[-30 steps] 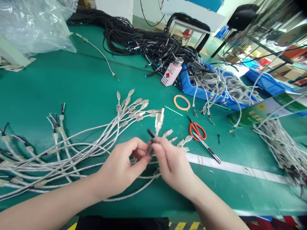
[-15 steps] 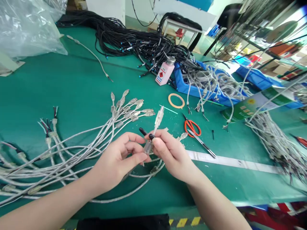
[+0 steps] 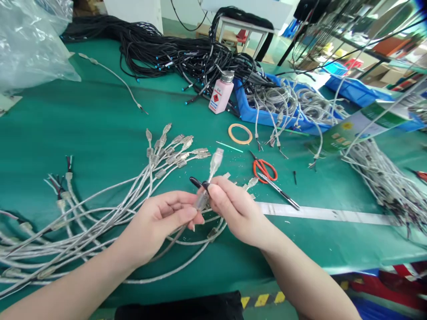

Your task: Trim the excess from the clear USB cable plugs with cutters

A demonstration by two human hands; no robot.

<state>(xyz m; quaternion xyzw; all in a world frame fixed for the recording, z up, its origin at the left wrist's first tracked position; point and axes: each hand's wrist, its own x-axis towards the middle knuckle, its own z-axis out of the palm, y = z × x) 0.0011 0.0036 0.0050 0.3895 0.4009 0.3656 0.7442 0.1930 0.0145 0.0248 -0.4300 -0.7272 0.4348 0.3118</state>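
A pale cable with a clear USB plug (image 3: 216, 159) points up and away between my two hands. My left hand (image 3: 170, 218) pinches the clear sleeve (image 3: 201, 201) on this cable below the plug. Just to the right, my right hand (image 3: 230, 206) has its thumb and fingers closed on a tool with black tips (image 3: 197, 182), held against the cable by the sleeve. Most of the tool is hidden in the palm. Several similar cables (image 3: 147, 178) lie left of my hands, their plugs bunched beyond them.
Red-handled scissors (image 3: 264, 170), a pen (image 3: 278, 191) and a tape ring (image 3: 240, 134) lie right of my hands. Behind them stand a pink bottle (image 3: 221, 92) and a blue bin (image 3: 247, 111) of cables. Black cables (image 3: 150, 46) and a plastic bag (image 3: 33, 49) lie at the back.
The view has shifted slightly. The plug and black tips have tilted a little, and my left fingers have moved in along the sleeve. Both hands keep their hold.
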